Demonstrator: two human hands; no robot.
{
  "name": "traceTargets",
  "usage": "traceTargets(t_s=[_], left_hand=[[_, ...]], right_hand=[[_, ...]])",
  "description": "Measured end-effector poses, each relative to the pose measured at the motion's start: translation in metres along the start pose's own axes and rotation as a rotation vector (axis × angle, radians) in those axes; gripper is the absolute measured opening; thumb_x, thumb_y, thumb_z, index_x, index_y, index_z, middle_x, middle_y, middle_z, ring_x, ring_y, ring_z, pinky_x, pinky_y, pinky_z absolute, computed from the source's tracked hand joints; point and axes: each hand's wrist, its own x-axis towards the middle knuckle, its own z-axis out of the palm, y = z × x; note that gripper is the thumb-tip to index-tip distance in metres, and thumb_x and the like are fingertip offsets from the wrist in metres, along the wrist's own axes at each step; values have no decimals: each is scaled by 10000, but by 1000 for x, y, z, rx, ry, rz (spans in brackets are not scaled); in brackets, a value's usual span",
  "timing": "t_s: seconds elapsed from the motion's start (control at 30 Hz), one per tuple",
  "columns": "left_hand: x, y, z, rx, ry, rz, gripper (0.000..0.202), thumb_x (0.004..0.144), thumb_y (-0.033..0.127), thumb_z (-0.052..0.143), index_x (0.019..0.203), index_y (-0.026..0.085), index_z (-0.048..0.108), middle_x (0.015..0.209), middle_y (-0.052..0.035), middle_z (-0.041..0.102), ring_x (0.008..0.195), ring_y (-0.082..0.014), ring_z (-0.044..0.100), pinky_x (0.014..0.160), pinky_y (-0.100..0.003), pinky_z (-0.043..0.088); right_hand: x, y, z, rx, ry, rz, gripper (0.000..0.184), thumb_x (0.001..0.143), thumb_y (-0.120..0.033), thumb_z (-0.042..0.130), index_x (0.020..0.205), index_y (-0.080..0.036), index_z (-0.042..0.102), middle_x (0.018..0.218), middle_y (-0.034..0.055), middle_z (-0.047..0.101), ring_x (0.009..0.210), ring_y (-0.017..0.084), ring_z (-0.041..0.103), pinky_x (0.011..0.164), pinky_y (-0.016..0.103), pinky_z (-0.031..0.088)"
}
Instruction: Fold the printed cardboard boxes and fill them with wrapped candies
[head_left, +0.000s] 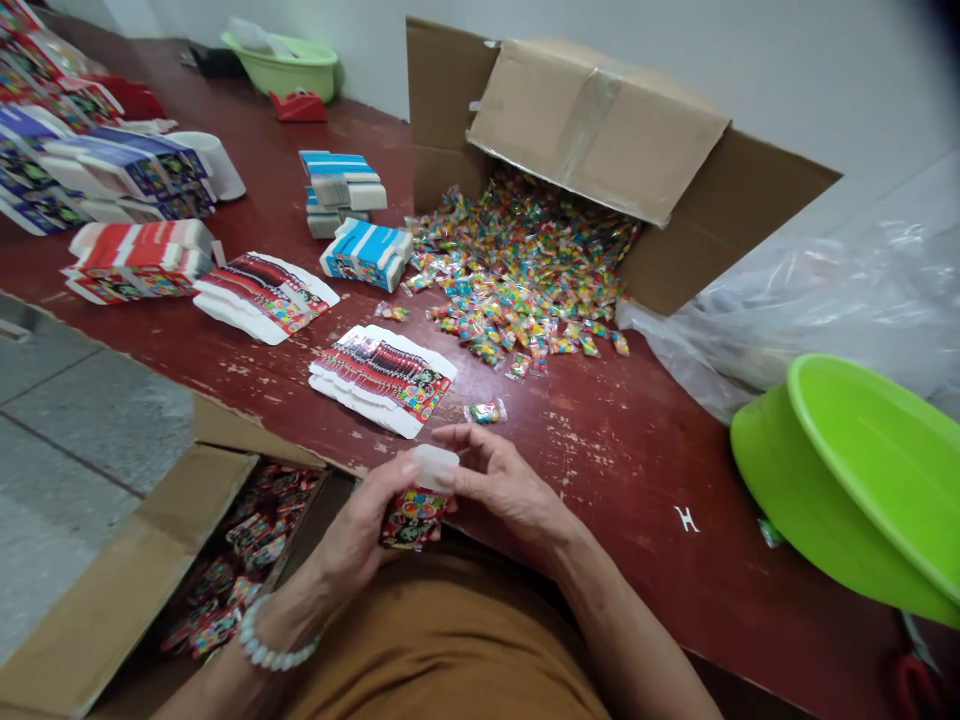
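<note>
My left hand (367, 515) is wrapped round a small printed candy box (414, 518), held upright near the table's front edge. The white end flap (435, 466) of the box stands up at its top. My right hand (506, 480) pinches the box at this flap with the thumb, its other fingers curved behind. Just beyond my hands lies a wrapped candy packet (486, 411). A fanned stack of flat red cartons (382, 375) sits to the left of it, and a second stack of flat cartons (266, 290) lies farther left.
A cardboard box (600, 125) on its side spills many wrapped candies (525, 260). Below left, an open carton (150, 580) holds filled small boxes. A green basin (772, 470) stands right, near red-handled scissors (915, 685). Blue bundles (367, 250) and red bundles (142, 260) lie left.
</note>
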Motion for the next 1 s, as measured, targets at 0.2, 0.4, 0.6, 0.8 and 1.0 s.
traceTargets(t_s=[0.2,0.4,0.6,0.8,1.0], left_hand=[[4,-7,3,-46,-34,95,309,767,426,792,935,204,656,729,7,678,579,-153,626,489,-246,550],[2,3,7,-235,-67,-57,465,872,524,647,1175,171,646,864,-70,725,583,-194,660,485,-319,581],[1,-2,8,-162,-4,29,588,846,592,655,1244,161,674,925,-82,748,718,-204,680,510,-254,559],[3,1,4,-192,20,-37,564,837,530,670,1225,120,692,736,-60,733,495,-172,615,433,-279,528],[10,1,4,-294,52,-18,416,786,202,656,1199,156,659,946,-63,760,697,-191,713,547,-251,562]], right_hand=[[5,10,-1,-463,144,-452,182,868,-423,705,875,-248,758,909,59,711,846,192,646,791,330,531],[1,3,-1,-530,112,-377,173,900,-351,652,883,-245,786,864,46,762,773,180,672,742,321,538],[9,4,8,-85,123,-41,179,785,-335,761,750,-177,685,650,-17,685,490,103,556,490,240,484],[6,0,5,-437,57,-358,130,899,-271,654,787,-225,701,996,37,775,854,180,704,780,333,567],[1,19,8,-635,35,-509,87,916,-258,663,995,-256,698,1138,57,705,1132,199,633,1010,385,479]])
